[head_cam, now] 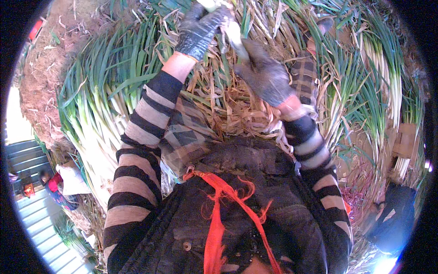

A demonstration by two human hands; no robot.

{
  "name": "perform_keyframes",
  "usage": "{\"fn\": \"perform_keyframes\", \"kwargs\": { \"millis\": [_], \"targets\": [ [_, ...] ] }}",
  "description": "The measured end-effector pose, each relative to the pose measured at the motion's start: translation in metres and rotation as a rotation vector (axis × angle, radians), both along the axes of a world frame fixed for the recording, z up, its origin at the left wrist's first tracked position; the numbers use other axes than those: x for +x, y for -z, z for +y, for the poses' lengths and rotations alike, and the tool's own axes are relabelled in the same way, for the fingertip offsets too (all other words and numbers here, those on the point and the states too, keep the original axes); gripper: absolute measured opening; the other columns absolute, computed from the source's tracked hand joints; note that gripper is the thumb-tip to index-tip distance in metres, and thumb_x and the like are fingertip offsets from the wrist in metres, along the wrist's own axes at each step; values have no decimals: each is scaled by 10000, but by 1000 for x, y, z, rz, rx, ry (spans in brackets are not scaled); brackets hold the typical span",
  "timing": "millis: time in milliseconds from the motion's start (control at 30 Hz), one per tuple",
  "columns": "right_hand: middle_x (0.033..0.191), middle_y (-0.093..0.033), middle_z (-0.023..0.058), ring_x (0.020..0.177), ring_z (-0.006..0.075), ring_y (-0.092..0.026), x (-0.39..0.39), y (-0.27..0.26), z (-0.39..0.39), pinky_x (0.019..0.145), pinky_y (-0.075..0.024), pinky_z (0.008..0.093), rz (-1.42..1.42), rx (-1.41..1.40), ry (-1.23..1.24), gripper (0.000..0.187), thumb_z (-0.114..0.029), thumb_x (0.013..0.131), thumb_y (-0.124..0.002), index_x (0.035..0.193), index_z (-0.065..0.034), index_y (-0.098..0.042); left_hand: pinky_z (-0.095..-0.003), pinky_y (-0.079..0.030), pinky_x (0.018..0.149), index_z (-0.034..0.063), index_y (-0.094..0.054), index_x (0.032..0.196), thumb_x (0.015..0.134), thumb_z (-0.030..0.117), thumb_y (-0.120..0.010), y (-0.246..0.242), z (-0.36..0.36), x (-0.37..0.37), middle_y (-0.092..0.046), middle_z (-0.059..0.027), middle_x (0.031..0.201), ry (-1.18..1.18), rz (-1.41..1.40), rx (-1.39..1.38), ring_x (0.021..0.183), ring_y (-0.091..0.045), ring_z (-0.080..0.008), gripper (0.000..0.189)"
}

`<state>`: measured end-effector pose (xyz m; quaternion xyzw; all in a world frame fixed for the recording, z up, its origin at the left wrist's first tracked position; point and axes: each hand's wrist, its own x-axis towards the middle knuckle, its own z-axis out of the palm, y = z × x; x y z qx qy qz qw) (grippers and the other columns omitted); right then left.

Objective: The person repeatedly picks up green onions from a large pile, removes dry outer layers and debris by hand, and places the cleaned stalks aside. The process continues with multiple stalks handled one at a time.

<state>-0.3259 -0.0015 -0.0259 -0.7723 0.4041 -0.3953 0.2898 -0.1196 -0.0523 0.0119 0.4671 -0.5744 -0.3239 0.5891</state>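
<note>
My left hand [202, 32], in a dark coated work glove, grips a Welsh onion or leek with a pale shaft [233, 34] near the top of the view. The gloved right hand [268, 73] is blurred by motion. Its fingers reach toward the lower end of that shaft; whether they close on it I cannot tell. Dry brown leaves and peelings [236, 113] cover my lap below both hands. To the left lies a large heap of long green onions [106, 82], white ends toward me.
More onions [352, 99] lie on the right, beyond plaid-covered legs [304, 75]. A brown root-covered pile [41, 89] rises at the far left. At the lower left a person [58, 191] is beside a white sack [72, 178]. Someone in dark clothing [393, 215] is at the lower right.
</note>
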Motion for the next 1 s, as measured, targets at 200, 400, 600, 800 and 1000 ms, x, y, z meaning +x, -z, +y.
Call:
{"fn": "perform_keyframes", "kwargs": {
  "millis": [200, 400, 600, 800, 1000],
  "targets": [
    [997, -642, 59, 893, 123, -576, -24, -13, -25, 805, -474, 267, -728, 318, 141, 310, -160, 878, -640, 1144, -12, -584, -284, -466, 896, 40, -520, 1209, 850, 238, -682, 1, 21, -44, -595, -42, 1098, 485, 10, -121, 1020, -548, -114, 441],
    [869, -640, 21, 721, 100, -578, -88, -27, -56, 651, -473, 237, -1052, 153, 212, 189, -156, 915, -581, 1052, -28, -611, -339, -407, 967, 74, -421, 1345, 777, 353, -719, 67, 83, -125, -533, -134, 1248, 1083, -84, 575, 1100, -515, -211, 699],
    [933, -641, 96, 803, 195, -616, -216, -4, -98, 722, -511, 318, -635, 68, 344, 190, -136, 923, -526, 1048, -6, -588, -380, -484, 737, 96, -556, 1180, 865, 380, -566, 100, 59, -100, -628, -196, 908, 910, -452, 182, 783, -615, -276, 424],
    [660, -568, 63, 571, 232, -568, -377, 73, -90, 479, -448, 357, -938, 449, 671, 109, -168, 865, -617, 834, -81, -559, -451, -505, 604, 127, -563, 1126, 897, 263, -462, 91, 83, -27, -621, -154, 736, 1105, -1100, 120, 659, -618, -354, 285],
    [767, -590, 146, 683, 287, -587, -408, 178, 40, 624, -454, 428, 1092, 706, 688, 287, -304, 871, -533, 948, -34, -596, -425, -498, 759, 77, -566, 1173, 887, 390, -532, 74, 81, 6, -641, -198, 967, 938, -1318, 368, 848, -627, -357, 426]
  ]
}}
